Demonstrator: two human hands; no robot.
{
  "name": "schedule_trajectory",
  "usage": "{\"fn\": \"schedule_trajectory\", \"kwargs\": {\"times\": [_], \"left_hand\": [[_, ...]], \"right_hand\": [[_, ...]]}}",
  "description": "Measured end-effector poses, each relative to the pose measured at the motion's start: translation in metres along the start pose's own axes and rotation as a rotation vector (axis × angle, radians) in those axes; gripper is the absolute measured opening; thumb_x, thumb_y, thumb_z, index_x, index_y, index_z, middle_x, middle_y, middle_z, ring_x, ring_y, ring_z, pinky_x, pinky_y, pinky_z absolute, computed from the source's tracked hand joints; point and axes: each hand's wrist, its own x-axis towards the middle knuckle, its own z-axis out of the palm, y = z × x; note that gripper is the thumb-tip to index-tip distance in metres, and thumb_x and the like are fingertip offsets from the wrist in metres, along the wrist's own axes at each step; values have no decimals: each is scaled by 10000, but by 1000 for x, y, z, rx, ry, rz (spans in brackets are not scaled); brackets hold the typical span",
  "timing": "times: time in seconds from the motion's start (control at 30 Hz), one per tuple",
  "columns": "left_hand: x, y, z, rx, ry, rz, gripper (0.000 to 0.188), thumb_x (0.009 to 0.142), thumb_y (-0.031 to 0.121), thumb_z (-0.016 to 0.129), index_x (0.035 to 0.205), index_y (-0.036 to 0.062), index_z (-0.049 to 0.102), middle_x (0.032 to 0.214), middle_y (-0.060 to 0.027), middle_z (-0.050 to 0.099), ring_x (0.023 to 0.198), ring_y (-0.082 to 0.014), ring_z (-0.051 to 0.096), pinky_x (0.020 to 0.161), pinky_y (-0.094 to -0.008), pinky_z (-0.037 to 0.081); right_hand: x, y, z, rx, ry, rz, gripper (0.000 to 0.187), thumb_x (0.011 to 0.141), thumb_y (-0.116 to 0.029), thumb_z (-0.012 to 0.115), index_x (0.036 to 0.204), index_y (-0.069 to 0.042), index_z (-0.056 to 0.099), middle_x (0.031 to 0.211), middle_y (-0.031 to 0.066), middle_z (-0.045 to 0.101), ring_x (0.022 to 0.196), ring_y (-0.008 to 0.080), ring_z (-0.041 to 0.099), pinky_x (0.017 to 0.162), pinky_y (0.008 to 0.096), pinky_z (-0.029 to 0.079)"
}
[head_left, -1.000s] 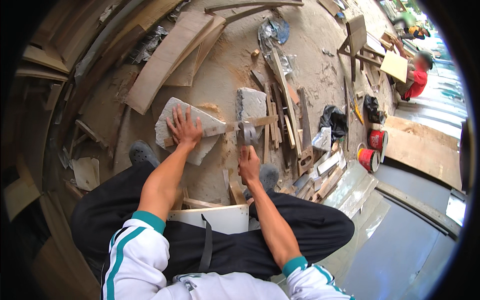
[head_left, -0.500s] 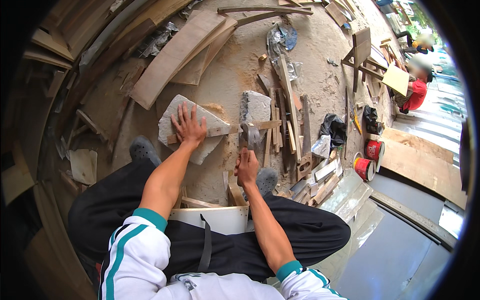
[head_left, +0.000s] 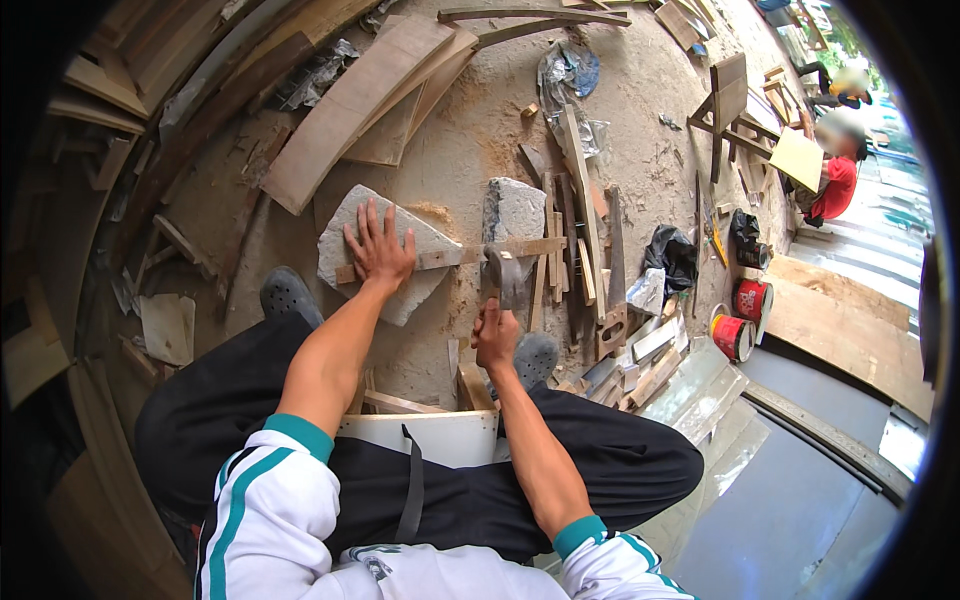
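A thin wooden strip (head_left: 448, 258) bridges two rough grey concrete pieces, the left one (head_left: 405, 303) broad and angular, the right one (head_left: 514, 212) narrower. My left hand (head_left: 381, 246) lies on the strip's left part with its fingers spread, over the left concrete piece. In my right hand (head_left: 495, 335) is a hammer (head_left: 506, 274), gripped by its handle. The hammer's metal head is at the strip's right part, in front of the right concrete piece. Whether it touches the wood I cannot tell.
A handsaw (head_left: 614, 262) and several wood offcuts (head_left: 585, 240) lie to the right. Wide boards (head_left: 360, 105) lean at the upper left. Red cans (head_left: 733, 337) and a black plastic bag (head_left: 671, 256) sit farther right. A person in red (head_left: 835, 190) is at the far right.
The hammer head has shifted slightly toward me and tilted. My left hand stays flat on the strip, and the view has moved a little.
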Motion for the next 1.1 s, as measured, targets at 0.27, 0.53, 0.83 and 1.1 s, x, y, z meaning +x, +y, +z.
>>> {"fn": "schedule_trajectory", "kwargs": {"times": [0.27, 0.53, 0.83, 1.1], "left_hand": [[-2, -6, 4, 21, -16, -31, 619, 910, 434, 504, 1437, 127, 397, 1585, -157, 192, 1491, -323, 85, 1160, -602, 17], [-2, -5, 8, 33, -19, -52, 623, 911, 464, 508, 1437, 141, 421, 1591, -133, 209, 1492, -307, 105, 1161, -598, 5], [-16, -14, -23, -176, -65, 492, 609, 827, 538, 675, 1253, 120, 558, 1415, -98, 446, 1408, -291, 312, 1172, -542, 143], [-22, -7, -46, -27, -237, 465, 415, 916, 492, 584, 1035, 97, 632, 1097, -113, 592, 1090, -320, 563, 914, -467, 432]], "right_hand": [[4, -71, -1, 113, -57, 313, 527, 1007, -535, 424, 799, -58, 509, 546, 16, 471, 408, 109, 477, 368, 275, 370], [23, -58, -10, -151, -174, 295, 546, 989, -564, 436, 801, -56, 506, 562, 20, 477, 406, 133, 479, 377, 298, 398], [2, -91, -72, 204, -182, 671, 484, 947, -507, 566, 867, -35, 497, 595, 23, 478, 383, 146, 479, 343, 301, 403], [-22, -81, -112, 134, -197, 746, 333, 920, -302, 678, 910, -34, 481, 654, 35, 514, 477, 145, 521, 398, 307, 454]]}}
